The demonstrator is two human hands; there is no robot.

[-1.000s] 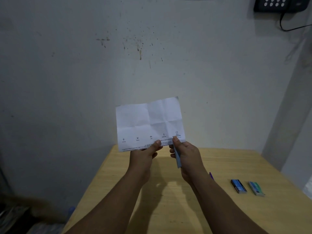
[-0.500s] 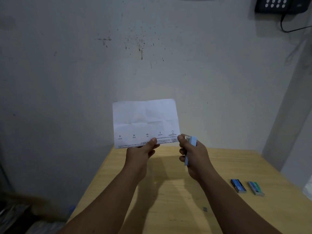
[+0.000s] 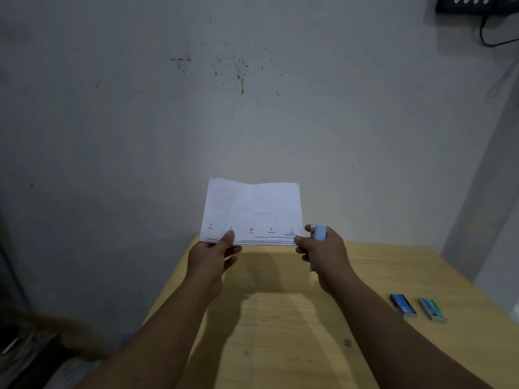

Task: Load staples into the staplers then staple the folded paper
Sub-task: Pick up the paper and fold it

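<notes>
Two hands, both occupied, raised above the counter [image 3: 280,318]. Item: one sheet of paper [image 3: 252,209], white, creased in a grid of old folds, a row of small printed symbols along its lower edge (upside down to me). It looks light and limp, so I judge it best pinched near a corner. My left hand [image 3: 212,256] pinches the lower left edge, thumb on top. Item: one pale blue stapler [image 3: 320,234], small, with a metal nose, closed in my right hand [image 3: 323,256] just beside the paper's lower right corner. Two small boxes [image 3: 402,304] [image 3: 432,309], probably staples, lie at the counter's right.
</notes>
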